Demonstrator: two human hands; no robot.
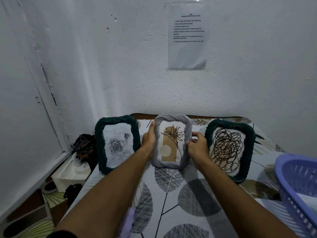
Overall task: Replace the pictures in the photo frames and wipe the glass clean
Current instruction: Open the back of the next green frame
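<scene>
Three photo frames stand upright on the patterned cloth of the table [171,203] against the wall. The middle one is a grey twisted frame [187,127] with a line-drawn plant on beige shapes. My left hand [149,140] grips its left edge and my right hand [197,146] grips its right edge. To the left stands a dark green frame [101,143] with a pencil drawing of roses. To the right stands another dark green frame [249,152] with a brown scribble picture. A lilac cloth [127,222] lies by my left forearm.
A lilac plastic basket [291,182] sits at the table's right edge. A printed sheet [187,36] is taped to the wall above. Left of the table, on the floor, are a dark bag [84,145], a white bag [68,170] and shoes [49,187].
</scene>
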